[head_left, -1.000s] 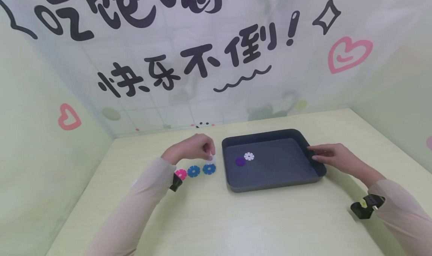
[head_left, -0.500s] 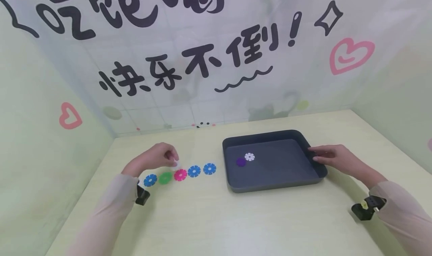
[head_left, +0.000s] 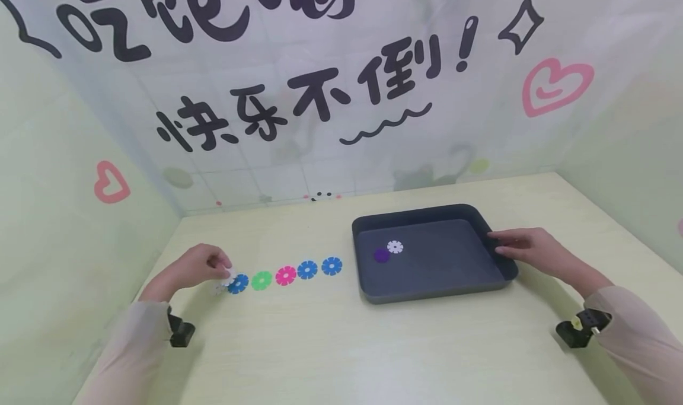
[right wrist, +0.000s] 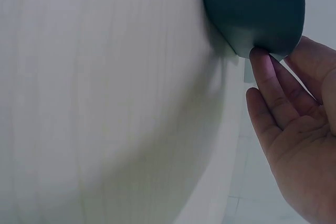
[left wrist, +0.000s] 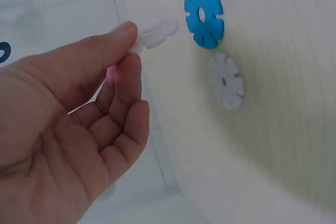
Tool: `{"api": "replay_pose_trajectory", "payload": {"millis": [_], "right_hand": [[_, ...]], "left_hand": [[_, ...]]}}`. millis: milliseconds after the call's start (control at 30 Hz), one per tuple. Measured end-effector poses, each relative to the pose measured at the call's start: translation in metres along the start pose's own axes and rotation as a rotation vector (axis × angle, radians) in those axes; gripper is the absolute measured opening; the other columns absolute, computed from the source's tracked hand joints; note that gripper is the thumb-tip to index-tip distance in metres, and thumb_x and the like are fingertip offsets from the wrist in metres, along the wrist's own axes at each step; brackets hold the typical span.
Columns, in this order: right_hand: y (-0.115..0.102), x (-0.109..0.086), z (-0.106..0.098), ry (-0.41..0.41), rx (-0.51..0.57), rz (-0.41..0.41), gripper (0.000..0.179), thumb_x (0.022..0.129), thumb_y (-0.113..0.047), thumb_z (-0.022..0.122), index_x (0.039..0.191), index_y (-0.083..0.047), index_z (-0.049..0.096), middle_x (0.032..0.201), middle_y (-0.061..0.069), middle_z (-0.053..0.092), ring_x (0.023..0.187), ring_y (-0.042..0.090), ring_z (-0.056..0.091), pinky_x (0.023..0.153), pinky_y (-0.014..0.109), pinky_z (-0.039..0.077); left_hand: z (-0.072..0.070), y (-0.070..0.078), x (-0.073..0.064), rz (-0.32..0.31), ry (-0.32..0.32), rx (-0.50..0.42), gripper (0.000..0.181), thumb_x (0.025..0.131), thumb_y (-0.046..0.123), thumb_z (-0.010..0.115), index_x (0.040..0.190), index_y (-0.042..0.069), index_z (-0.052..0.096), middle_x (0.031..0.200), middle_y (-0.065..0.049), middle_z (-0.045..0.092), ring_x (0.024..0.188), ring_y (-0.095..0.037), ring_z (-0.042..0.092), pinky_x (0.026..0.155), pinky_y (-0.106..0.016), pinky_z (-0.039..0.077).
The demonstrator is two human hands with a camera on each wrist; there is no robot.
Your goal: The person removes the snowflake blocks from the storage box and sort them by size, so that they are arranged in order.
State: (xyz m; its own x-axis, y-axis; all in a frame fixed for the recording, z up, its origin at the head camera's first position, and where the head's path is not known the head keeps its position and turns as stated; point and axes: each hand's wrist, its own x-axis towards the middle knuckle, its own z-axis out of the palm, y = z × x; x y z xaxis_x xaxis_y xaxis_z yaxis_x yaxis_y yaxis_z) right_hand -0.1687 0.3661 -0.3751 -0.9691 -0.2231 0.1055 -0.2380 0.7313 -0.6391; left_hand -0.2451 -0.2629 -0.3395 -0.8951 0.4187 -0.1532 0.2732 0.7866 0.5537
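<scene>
Between thumb and index finger my left hand (head_left: 198, 267) pinches a white snowflake disc (left wrist: 161, 31), held above the left end of a row of discs. That row has a white disc (left wrist: 227, 81) lying flat, then a blue disc (head_left: 238, 284), a green disc (head_left: 262, 281), a pink disc (head_left: 286, 276) and two more blue discs, one of them a blue disc (head_left: 332, 266) nearest the tray. With thumb and fingers, my right hand (head_left: 530, 251) grips the right rim of the dark grey tray (head_left: 437, 268). A purple disc (head_left: 381, 255) and a white disc (head_left: 395, 247) lie inside it.
The pale wooden table (head_left: 331, 345) meets a printed backdrop (head_left: 320, 168) at the back. Side panels stand left and right. A small black camera (head_left: 181, 331) sits on the left wrist, another black camera (head_left: 573, 334) on the right.
My left hand has moved left along the row, from above the rightmost blue disc to the left end, carrying the white disc. The right hand stays on the tray.
</scene>
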Motion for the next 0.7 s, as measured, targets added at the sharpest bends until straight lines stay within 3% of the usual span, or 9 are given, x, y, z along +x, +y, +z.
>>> {"api": "replay_pose_trajectory", "payload": {"millis": [200,467,700], "right_hand": [[0.0,0.0,0.0,0.003,-0.008,-0.003,0.041,0.086,-0.015,0.064,0.119,0.007,0.056,0.113,0.029,0.056,0.087,-0.004,0.057,0.07,0.022,0.049],[0.0,0.0,0.0,-0.007,-0.009,0.005,0.041,0.087,-0.015,0.064,0.12,0.007,0.055,0.114,0.029,0.056,0.09,0.006,0.06,0.07,0.022,0.049],[0.001,0.001,0.0,-0.001,-0.005,0.0,0.041,0.086,-0.015,0.064,0.12,0.007,0.055,0.113,0.029,0.056,0.087,-0.005,0.055,0.069,0.022,0.049]], "left_hand": [[-0.005,-0.022,-0.017,-0.061,0.029,0.005,0.016,0.079,0.006,0.068,0.091,-0.003,0.062,0.074,-0.004,0.055,0.07,-0.018,0.048,0.062,-0.032,0.043],[-0.007,-0.045,-0.031,-0.098,0.034,-0.005,0.018,0.08,0.008,0.069,0.091,-0.004,0.062,0.075,-0.004,0.054,0.07,-0.019,0.047,0.059,-0.029,0.042],[-0.004,-0.063,-0.034,-0.18,0.022,-0.05,0.022,0.081,0.012,0.069,0.094,-0.004,0.062,0.078,-0.005,0.057,0.071,-0.019,0.048,0.06,-0.029,0.044]]}}
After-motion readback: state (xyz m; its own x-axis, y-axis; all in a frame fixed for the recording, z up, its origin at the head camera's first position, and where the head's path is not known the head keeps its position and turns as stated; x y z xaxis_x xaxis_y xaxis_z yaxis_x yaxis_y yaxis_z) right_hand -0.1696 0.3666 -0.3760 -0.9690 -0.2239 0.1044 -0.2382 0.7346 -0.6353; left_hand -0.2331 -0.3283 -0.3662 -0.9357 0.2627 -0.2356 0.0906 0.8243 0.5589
